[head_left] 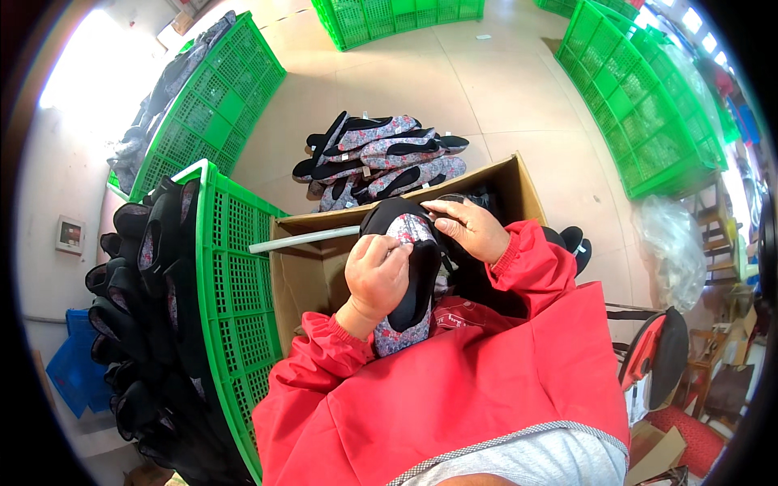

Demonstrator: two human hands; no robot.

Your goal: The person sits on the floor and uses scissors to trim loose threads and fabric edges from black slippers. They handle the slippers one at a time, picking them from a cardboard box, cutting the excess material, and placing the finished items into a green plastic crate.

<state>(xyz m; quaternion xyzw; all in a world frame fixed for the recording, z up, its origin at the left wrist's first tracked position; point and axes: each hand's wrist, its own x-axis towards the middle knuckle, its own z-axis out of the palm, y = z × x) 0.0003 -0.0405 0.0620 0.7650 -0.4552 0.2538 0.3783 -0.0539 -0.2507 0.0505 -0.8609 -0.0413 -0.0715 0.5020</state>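
A slipper (423,279) with flowered grey and red cloth and a black lining is held upright in front of my chest. My left hand (378,272) pinches its flowered upper near the opening, with thumb and forefinger pressed together. On the far right side, my right hand (472,228) grips the black edge near the toe between thumb and fingers. Whether a small tool or thread sits in either pinch is too small to tell. Below the hands stands an open cardboard box (531,194), with a pale rod (304,240) lying across its left side.
A heap of flowered slippers (389,158) lies on the tiled floor beyond the box. At my left, a green crate (235,300) overflows with black slippers (150,324). More green crates (215,105) stand around, including a large one (640,113) at right, near clear plastic bags (671,251).
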